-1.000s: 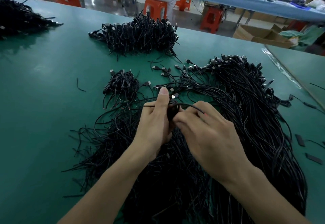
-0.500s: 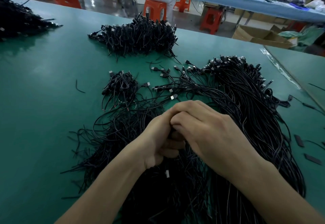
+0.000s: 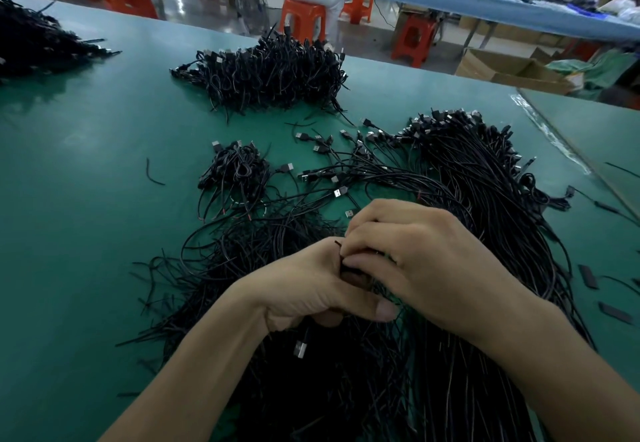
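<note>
Black cable point(image 3: 349, 271), thin, bunched, gripped in left hand point(image 3: 311, 289), pinched by right hand point(image 3: 426, 261)

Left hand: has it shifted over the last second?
Yes. The left hand, gripping a cable, has pulled back toward the person, away from the small coiled bundle, which stayed put.

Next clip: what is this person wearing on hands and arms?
Nothing that shows. The left hand and right hand are bare, with no gloves, rings or tape on the fingers. The left forearm and right forearm are uncovered to the frame edge: no sleeve, watch or wristband.
</note>
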{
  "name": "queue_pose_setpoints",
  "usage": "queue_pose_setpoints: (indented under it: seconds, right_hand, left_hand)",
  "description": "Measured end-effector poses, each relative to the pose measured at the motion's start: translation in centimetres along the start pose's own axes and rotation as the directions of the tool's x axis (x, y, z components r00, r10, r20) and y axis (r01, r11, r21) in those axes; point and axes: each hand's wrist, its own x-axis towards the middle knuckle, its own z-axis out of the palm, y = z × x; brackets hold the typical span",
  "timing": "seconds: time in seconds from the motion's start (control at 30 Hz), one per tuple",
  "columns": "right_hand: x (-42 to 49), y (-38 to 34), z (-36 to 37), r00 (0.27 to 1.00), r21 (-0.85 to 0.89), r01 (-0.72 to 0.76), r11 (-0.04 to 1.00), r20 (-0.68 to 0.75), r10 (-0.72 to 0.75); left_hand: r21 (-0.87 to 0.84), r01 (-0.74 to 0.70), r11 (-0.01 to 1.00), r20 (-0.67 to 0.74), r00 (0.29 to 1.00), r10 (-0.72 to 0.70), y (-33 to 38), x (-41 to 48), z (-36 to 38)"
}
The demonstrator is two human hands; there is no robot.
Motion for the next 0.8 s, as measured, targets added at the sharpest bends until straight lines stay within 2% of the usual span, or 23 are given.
queue_pose_setpoints:
  seconds: [0.1,0.3,0.53,0.7,0.8]
  right_hand:
    - [-0.1,-0.3,0.0,0.999,-0.029,0.016,0.999,0.033,-0.015]
    - [-0.1,-0.5,0.2,0.997,-0.135,0.052,0.989,0.059,-0.045]
    - [0.1,-1.0,-0.1,0.990,-0.152,0.042,0.988,0.138,-0.021]
    - [0.3,-1.5,0.0,0.993,-0.186,0.053,0.981,0.116,-0.031]
    - [0.3,-1.6,0.2,0.997,-0.212,0.039,0.977,0.078,-0.022]
  left_hand:
    - [0.046,0.034,0.998,-0.028,0.999,-0.033,-0.2,0.2,0.2]
    - [0.021,0.031,0.999,-0.014,0.999,-0.031,-0.5,0.4,0.2]
    - [0.060,0.019,0.998,-0.118,0.993,-0.012,-1.0,0.8,0.3]
    - [0.077,-0.009,0.997,-0.155,0.988,0.021,-1.0,0.8,0.3]
    - [0.011,-0.042,0.999,-0.147,0.988,0.043,-0.9,0.8,0.2]
